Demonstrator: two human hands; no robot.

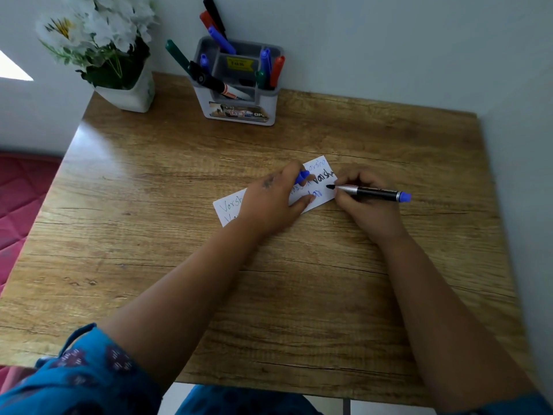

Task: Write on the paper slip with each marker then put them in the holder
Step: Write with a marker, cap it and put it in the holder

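A white paper slip (230, 208) with blue and black handwriting lies on the wooden table (179, 280). My left hand (269, 202) presses the slip flat and pinches a blue marker cap (302, 177) between its fingers. My right hand (365, 202) grips a black-barrelled marker (377, 193) with a blue end, its dark tip touching the slip's right edge beside the black writing. The grey and white holder (239, 106) stands at the back of the table with several markers in blue, red, green and black.
A white pot of white artificial flowers (104, 55) stands at the table's back left corner. A wall runs along the back and right side. A red quilted surface (21, 199) lies left of the table.
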